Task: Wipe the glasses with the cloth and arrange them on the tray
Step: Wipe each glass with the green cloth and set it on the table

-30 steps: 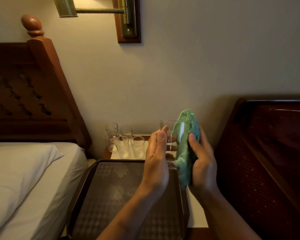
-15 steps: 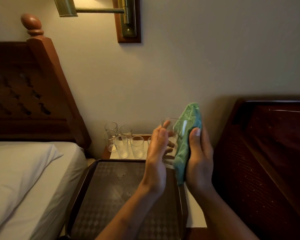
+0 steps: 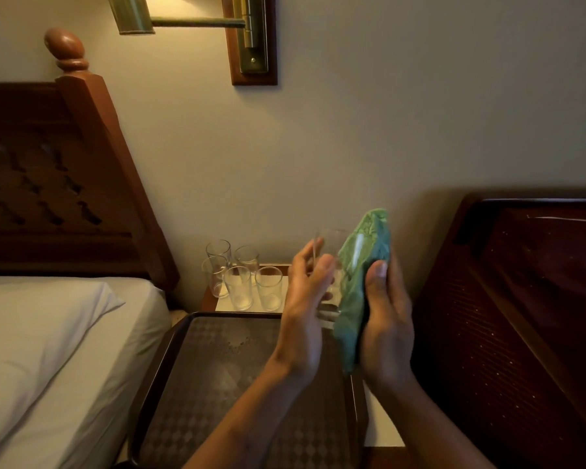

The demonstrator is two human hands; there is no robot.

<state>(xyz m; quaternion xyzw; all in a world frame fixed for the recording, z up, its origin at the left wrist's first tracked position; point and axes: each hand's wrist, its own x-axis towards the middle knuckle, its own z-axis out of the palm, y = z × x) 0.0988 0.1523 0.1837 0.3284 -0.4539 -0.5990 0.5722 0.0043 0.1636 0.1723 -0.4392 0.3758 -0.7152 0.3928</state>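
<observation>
Right now the clear drinking glass (image 3: 330,247) is up in the air over the far right corner of the dark brown checkered tray (image 3: 217,384), sandwiched between your hands. Your left hand (image 3: 301,316) cradles it with thumb and fingers wrapped loosely round the wall, and your right hand (image 3: 386,319) has the green terry cloth (image 3: 362,275) clamped against the other side, thumb on top of the fabric. I'd say you're mid-wipe on the first one, since nothing sits on the tray yet. To do it well, turn the glass with the left fingers while the cloth hand stays put, and push a fold inside the rim too. Thin glass like that probably won't like a hard squeeze, so go easy. Five more clear tumblers (image 3: 239,287) stand bunched together at the back of the little white-topped table (image 3: 222,304), just beyond the tray's far edge, so set this one down well toward you, not up against them. The space is tight: a white-sheeted bed (image 3: 48,333) with a carved wooden headboard (image 3: 65,184) on the left, a dark wooden headboard (image 3: 508,299) close on the right, and a brass wall lamp (image 3: 190,15) overhead.
</observation>
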